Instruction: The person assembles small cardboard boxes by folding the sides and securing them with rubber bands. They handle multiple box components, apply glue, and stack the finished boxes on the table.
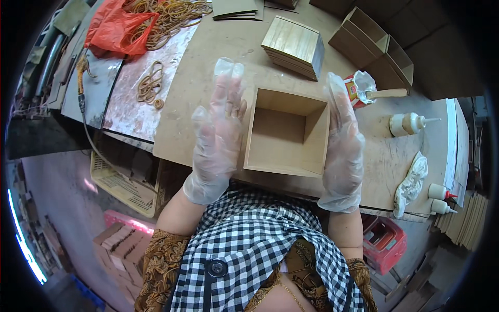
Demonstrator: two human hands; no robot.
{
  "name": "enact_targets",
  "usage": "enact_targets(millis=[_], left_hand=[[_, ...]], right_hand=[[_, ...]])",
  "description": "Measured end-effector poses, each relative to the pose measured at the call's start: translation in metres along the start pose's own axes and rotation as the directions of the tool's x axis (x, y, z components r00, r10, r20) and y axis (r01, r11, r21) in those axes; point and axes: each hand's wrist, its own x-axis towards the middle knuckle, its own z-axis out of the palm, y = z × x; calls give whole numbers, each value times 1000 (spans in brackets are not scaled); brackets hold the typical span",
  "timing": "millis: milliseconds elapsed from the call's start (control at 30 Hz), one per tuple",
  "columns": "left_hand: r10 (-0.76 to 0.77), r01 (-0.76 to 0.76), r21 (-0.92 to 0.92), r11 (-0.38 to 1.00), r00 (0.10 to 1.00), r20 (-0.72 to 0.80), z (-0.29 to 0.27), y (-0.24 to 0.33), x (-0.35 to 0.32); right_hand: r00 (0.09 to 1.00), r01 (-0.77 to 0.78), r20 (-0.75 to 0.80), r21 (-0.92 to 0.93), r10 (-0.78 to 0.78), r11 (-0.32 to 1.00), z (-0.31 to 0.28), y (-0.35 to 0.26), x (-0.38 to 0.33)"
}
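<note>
An open-topped, light wooden box (pixel 317 127) sits at the table's near edge between my hands. Both hands wear clear plastic gloves. My left hand (pixel 215 130) is held flat along the box's left side, fingers stretched out, with the palm turned toward it. On the opposite side my right hand (pixel 344 148) is also flat, fingers extended upward along the right wall. Whether either palm presses on the wood I cannot tell. Beyond my right fingertips stands a tub of white glue (pixel 359 86) with a wooden-handled tool (pixel 387 93) lying across it.
A stack of wooden panels (pixel 292 41) lies behind the box. Divided boxes (pixel 369 44) stand at far right. A glue bottle (pixel 408 125), a crumpled white glove (pixel 412 182) and small bottles (pixel 441 191) lie right. Rubber bands (pixel 150 88) and a red bag (pixel 117 31) lie left.
</note>
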Motion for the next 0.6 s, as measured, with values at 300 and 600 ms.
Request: enact_targets(millis=[300, 600], left_hand=[[25, -170, 404, 899, 940, 340, -12, 1, -12], [103, -302, 442, 844, 902, 420, -19, -10, -8]], right_hand=[[966, 195, 221, -282, -134, 939, -27, 22, -1], [966, 149, 258, -430, -37, 891, -30, 12, -6]])
